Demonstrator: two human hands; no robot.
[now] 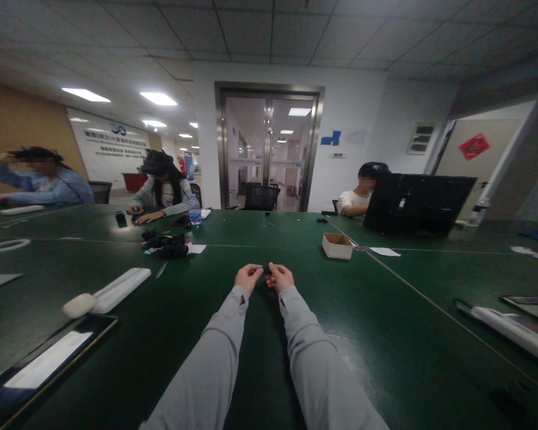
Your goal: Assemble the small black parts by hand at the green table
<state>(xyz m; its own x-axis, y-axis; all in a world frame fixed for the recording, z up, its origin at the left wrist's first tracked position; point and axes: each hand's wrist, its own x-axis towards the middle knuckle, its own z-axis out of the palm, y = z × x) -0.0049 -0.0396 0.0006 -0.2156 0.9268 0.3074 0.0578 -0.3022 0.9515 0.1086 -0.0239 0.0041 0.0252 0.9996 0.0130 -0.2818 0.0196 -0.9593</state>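
Observation:
My left hand (248,278) and my right hand (280,277) rest close together on the dark green table (296,334), arms stretched out in grey sleeves. Both hands have their fingers curled in a pinch. Between the fingertips sits a small dark object (266,270), held by both hands; it is too small to name. A small open cardboard box (337,245) stands beyond my right hand, apart from it.
A white keyboard (121,288) and pale mouse (79,304) lie at left, a tablet (49,358) at the near left edge. A heap of black items (168,246) and a water bottle (195,210) sit further back. Three people sit at the far side; a black monitor (416,204) stands at right.

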